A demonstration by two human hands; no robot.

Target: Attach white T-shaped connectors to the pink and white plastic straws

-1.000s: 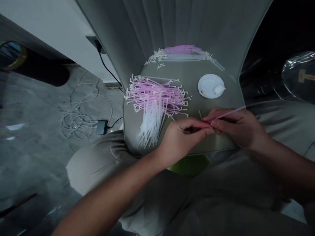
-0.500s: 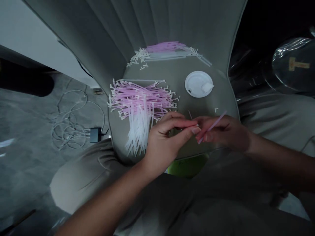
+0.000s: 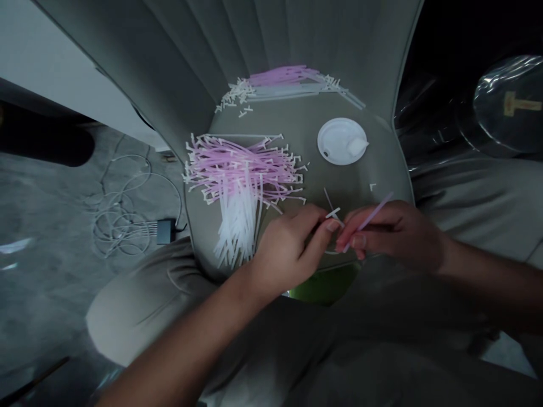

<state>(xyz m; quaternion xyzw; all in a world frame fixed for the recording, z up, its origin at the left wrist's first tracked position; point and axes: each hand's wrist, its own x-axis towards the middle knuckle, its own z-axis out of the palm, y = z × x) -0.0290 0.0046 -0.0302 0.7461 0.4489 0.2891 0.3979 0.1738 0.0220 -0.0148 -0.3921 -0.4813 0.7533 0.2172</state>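
Between the thumb and forefinger of my left hand (image 3: 297, 240) is a small white T-shaped connector (image 3: 333, 213), pinched near the seat's front. My right hand (image 3: 382, 232) is closed on a thin pink tube (image 3: 370, 219), which slants up to the right from the fingers. The two hands nearly touch at their fingertips. Left of them lies a heap of pink tubes (image 3: 241, 161) with white connectors on their ends, and a bundle of white tubes (image 3: 237, 226) rests across its front. A thin stick-like piece (image 3: 328, 199) lies just beyond my fingertips.
A round white lid (image 3: 339, 144) with a white lump on it sits at the seat's right. Loose pink and white tubes (image 3: 288, 85) and small connectors (image 3: 241, 90) lie along the chair back (image 3: 271, 34). One L-shaped connector (image 3: 373, 186) is near my right hand. Cables (image 3: 123, 215) coil on the floor.
The white connector shows more plainly now between my left fingertips, whose grip has shifted slightly. My right hand has moved a little to the right, still with the pink tube.
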